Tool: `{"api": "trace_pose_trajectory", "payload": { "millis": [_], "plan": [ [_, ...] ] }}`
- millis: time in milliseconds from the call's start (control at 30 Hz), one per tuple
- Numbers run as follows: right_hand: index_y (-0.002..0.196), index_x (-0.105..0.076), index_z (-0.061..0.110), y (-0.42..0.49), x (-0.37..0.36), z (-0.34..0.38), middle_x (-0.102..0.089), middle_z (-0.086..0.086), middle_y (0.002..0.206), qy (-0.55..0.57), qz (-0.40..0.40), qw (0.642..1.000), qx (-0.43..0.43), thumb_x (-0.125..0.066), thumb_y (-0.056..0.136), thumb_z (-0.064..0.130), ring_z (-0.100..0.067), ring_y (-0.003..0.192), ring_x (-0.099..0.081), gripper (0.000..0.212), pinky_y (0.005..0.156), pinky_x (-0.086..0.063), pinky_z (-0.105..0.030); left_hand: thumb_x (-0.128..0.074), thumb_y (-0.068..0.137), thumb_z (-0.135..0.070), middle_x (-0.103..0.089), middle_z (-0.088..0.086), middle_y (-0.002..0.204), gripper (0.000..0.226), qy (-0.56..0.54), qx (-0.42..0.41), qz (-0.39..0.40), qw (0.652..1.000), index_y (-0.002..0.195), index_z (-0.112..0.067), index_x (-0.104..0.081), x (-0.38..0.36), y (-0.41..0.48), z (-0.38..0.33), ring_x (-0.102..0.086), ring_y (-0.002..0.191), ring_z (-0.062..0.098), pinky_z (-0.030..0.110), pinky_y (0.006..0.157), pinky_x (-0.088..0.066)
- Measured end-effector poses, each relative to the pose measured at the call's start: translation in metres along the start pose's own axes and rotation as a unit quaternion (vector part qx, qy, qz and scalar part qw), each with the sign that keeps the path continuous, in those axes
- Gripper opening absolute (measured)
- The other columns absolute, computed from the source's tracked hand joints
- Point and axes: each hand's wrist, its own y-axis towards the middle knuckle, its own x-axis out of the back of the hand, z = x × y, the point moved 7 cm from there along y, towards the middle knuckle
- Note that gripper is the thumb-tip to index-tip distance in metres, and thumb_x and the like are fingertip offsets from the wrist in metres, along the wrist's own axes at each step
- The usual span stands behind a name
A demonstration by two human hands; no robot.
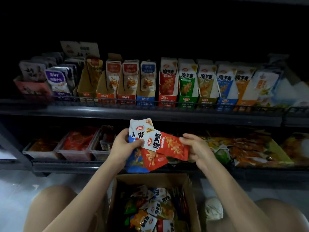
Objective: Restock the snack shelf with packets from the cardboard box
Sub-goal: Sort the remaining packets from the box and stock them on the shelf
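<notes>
Left hand (124,145) is curled round a fan of packets (151,159), thumb on top; right hand (194,149) pinches the right end of the top red packet (173,146); all held before the snack shelf (133,113); cardboard box (150,178) sits near, below, more packets inside.

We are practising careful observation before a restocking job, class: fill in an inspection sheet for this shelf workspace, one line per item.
Surface: upper shelf with a wire front rail, filled with upright display cartons; pale floor below.
Job's things: open cardboard box on the floor holds mixed packets; fanned packets held above it.
Clutter: pale crumpled lump on the floor right of the box.
Grips: left hand holds the fan; right hand pinches the top red packet.
Cables: nothing seen.
Surroundings: lower shelf with clear tubs and loose bags; dim light.
</notes>
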Motion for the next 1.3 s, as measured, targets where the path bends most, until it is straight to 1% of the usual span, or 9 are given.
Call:
{"api": "trace_pose_trajectory", "payload": {
  "millis": [167, 267, 567, 667, 800, 867, 967, 1100, 1300],
  "plan": [
    [0.106, -0.070, 0.014, -0.001, -0.006, 0.024, -0.073, -0.003, 0.093, -0.201, 0.138, 0.967, 0.080, -0.077, 0.076, 0.023, -0.017, 0.089, -0.070, 0.032, 0.070, -0.054, -0.021, -0.071, 0.079, 0.004, -0.072, 0.012, 0.091, 0.028, -0.047, 0.028, 0.060, 0.997, 0.098, -0.009, -0.057, -0.009, -0.001, -0.016, -0.072, 0.073, 0.025, 0.039, 0.062, -0.059],
    [0.093, -0.069, 0.010, -0.006, -0.014, 0.030, -0.075, -0.004, 0.084, -0.302, 0.208, 0.926, 0.091, -0.078, 0.076, 0.024, -0.016, 0.080, -0.072, 0.023, 0.073, -0.056, -0.024, -0.072, 0.078, 0.004, -0.072, 0.013, 0.093, 0.029, -0.043, 0.024, 0.054, 0.997, 0.100, -0.008, -0.057, -0.008, 0.001, -0.024, -0.071, 0.077, 0.029, 0.043, 0.067, -0.059],
    [0.078, -0.063, 0.006, -0.008, -0.014, 0.047, -0.071, -0.004, 0.075, -0.171, 0.064, 0.975, 0.125, -0.074, 0.081, 0.018, -0.009, 0.063, -0.068, 0.017, 0.053, -0.051, -0.019, -0.074, 0.078, -0.003, -0.070, 0.012, 0.100, 0.031, -0.080, 0.017, 0.023, 0.996, 0.100, -0.014, -0.055, -0.022, 0.000, -0.031, -0.070, 0.088, 0.030, 0.048, 0.076, -0.057],
    [0.070, -0.063, 0.012, -0.010, -0.027, 0.044, -0.072, -0.002, 0.077, -0.245, 0.058, 0.956, 0.147, -0.079, 0.075, 0.031, -0.016, 0.070, -0.070, 0.025, 0.068, -0.058, -0.034, -0.074, 0.078, -0.005, -0.069, 0.011, 0.103, 0.033, -0.071, -0.004, 0.033, 0.997, 0.101, -0.017, -0.054, -0.035, -0.002, -0.036, -0.069, 0.091, 0.029, 0.048, 0.078, -0.057],
    [0.079, -0.062, 0.023, -0.008, -0.029, 0.051, -0.069, 0.007, 0.091, -0.383, 0.050, 0.907, 0.170, -0.076, 0.072, 0.048, -0.010, 0.083, -0.066, 0.030, 0.077, -0.056, -0.035, -0.074, 0.078, -0.004, -0.069, 0.011, 0.104, 0.032, -0.053, -0.023, 0.036, 0.998, 0.100, -0.019, -0.055, -0.040, 0.001, -0.046, -0.069, 0.092, 0.028, 0.050, 0.082, -0.056],
    [0.100, -0.056, 0.026, -0.010, -0.030, 0.057, -0.063, 0.008, 0.102, -0.308, 0.108, 0.934, 0.148, -0.078, 0.075, 0.035, -0.007, 0.090, -0.062, 0.034, 0.076, -0.054, -0.029, -0.075, 0.077, -0.004, -0.071, 0.009, 0.102, 0.034, -0.028, -0.028, 0.054, 0.998, 0.102, -0.017, -0.056, -0.044, 0.003, -0.051, -0.070, 0.090, 0.027, 0.047, 0.079, -0.057],
    [0.106, -0.058, 0.024, -0.012, -0.032, 0.065, -0.070, 0.002, 0.099, -0.132, 0.180, 0.971, 0.085, -0.067, 0.087, 0.020, -0.009, 0.087, -0.068, 0.021, 0.066, -0.050, -0.021, -0.077, 0.077, -0.006, -0.071, 0.007, 0.100, 0.034, 0.008, -0.039, 0.075, 0.996, 0.102, -0.017, -0.057, -0.054, 0.005, -0.058, -0.070, 0.089, 0.024, 0.044, 0.078, -0.058],
    [0.103, -0.068, 0.007, 0.001, -0.023, 0.077, -0.074, -0.006, 0.094, -0.149, 0.128, 0.975, 0.108, -0.069, 0.085, 0.012, -0.015, 0.084, -0.070, 0.019, 0.067, -0.055, -0.025, -0.079, 0.075, -0.007, -0.071, 0.002, 0.098, 0.035, 0.041, -0.070, 0.082, 0.993, 0.100, -0.019, -0.057, -0.065, 0.012, -0.072, -0.069, 0.088, 0.017, 0.038, 0.077, -0.058],
    [0.090, -0.065, 0.009, 0.017, 0.011, 0.113, -0.073, -0.006, 0.087, -0.064, 0.049, 0.982, 0.173, -0.072, 0.079, 0.002, -0.013, 0.075, -0.070, 0.015, 0.060, -0.056, -0.025, -0.076, 0.076, -0.002, -0.072, 0.012, 0.100, 0.033, -0.019, -0.065, 0.039, 0.997, 0.102, -0.014, -0.059, -0.043, 0.037, -0.086, -0.070, 0.086, 0.027, 0.043, 0.077, -0.056]
  ]
}}
